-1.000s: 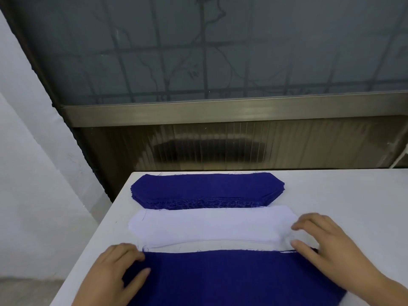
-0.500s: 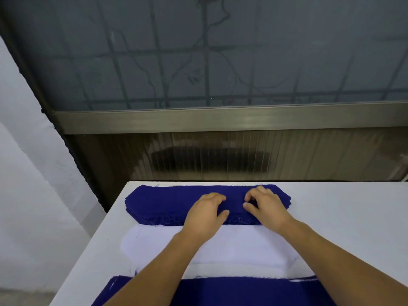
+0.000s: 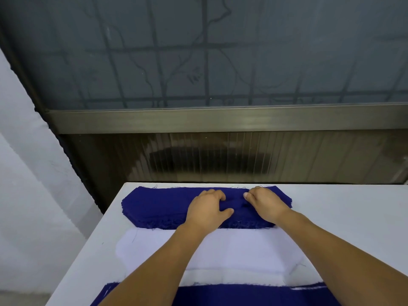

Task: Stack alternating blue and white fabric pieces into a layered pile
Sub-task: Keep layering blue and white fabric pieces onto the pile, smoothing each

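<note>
The blue stack (image 3: 159, 208) lay at the table's (image 3: 342, 217) far edge. Both hands rested on its top layer, left hand (image 3: 207, 208) and right hand (image 3: 265, 206) close together, fingers curled, probably pinching one piece free. Nearer than it lay the white stack (image 3: 242, 250), then the blue-topped pile (image 3: 242, 297). No writing was legible.

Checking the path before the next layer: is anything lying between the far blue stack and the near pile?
Yes. The white fabric stack lies flat between the far blue stack and the near pile; both forearms cross above it.
</note>
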The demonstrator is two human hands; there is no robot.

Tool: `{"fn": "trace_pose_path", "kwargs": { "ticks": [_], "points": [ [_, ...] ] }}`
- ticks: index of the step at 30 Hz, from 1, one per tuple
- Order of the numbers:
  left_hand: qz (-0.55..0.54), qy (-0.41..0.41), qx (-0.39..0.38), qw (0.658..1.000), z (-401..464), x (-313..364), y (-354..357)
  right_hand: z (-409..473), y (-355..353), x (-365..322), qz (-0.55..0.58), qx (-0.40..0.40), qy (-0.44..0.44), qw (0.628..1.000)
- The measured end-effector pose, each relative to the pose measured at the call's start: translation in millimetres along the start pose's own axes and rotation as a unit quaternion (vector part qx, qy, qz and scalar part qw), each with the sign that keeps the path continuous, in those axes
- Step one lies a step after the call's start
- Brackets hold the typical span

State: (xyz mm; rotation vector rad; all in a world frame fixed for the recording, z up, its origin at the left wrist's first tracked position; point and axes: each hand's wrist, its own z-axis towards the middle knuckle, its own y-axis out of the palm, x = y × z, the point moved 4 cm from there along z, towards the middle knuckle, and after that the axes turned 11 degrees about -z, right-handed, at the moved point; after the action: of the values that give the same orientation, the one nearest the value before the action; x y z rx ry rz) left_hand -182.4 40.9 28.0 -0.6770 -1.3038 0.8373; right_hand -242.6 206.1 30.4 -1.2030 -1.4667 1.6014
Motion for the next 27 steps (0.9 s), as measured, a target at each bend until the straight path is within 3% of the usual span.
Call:
{"fn": "trace_pose_path", "kwargs": {
  "ticks": [4, 7, 11, 16, 19, 22, 27],
  "points": [
    [0.067, 0.030, 0.031, 0.997, 5.1, 8.0, 0.7, -0.9, -0.1, -1.0, 0.029, -0.011, 0.025, 0.999],
    [0.051, 0.024, 0.040, 0.998, 9.1, 6.4, 0.3, -9.3, 0.9, -9.1, 0.058, 0.023, 0.002, 0.998],
    [-0.003, -0.001, 0.038, 0.999, 14.3, 0.2, -4.3, -15.9, -0.2, -16.1, 0.000, 0.082, -0.018, 0.996],
    [0.053, 0.042, 0.054, 0.996, 2.8, -8.8, -15.7, -12.3, 0.0, -4.6, -0.069, 0.107, 0.022, 0.992],
    [0.107, -0.002, 0.079, 0.991, -4.6, -37.3, -38.3, -15.4, -3.3, 2.4, -0.127, 0.118, 0.023, 0.985],
    [0.086, -0.073, 0.096, 0.989, -10.5, -71.6, -61.0, -15.9, -7.1, 5.8, -0.146, 0.128, 0.023, 0.981],
    [0.084, -0.049, 0.072, 0.993, -8.0, -67.2, -59.5, -14.5, 2.8, -38.5, -0.123, 0.143, -0.049, 0.981]
  ]
}}
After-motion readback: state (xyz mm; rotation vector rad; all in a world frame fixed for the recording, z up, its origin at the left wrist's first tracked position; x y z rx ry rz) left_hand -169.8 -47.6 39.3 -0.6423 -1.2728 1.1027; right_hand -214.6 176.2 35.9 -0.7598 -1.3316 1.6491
